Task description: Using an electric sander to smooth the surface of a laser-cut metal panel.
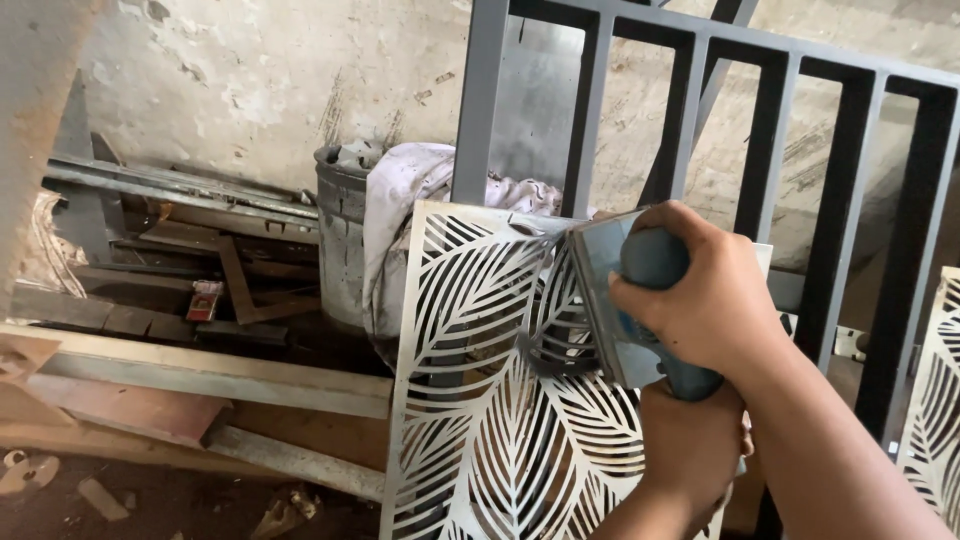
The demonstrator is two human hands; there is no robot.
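Observation:
A pale metal panel (480,216) cut through with a leaf pattern stands upright against a dark grey barred frame (590,110). A blue-grey power sander (604,290) is pressed with its flat pad against the panel's upper right part. My right hand (705,295) grips the sander's rounded top knob. Just below it, my left hand (695,450) is wrapped around the sander's lower body. Both forearms come in from the lower right.
A grey metal bucket (340,240) draped with a dirty white cloth (410,190) stands behind the panel. Steel bars and wooden planks (200,370) lie piled at the left. A second leaf-cut panel (940,400) shows at the right edge. A rough plaster wall is behind.

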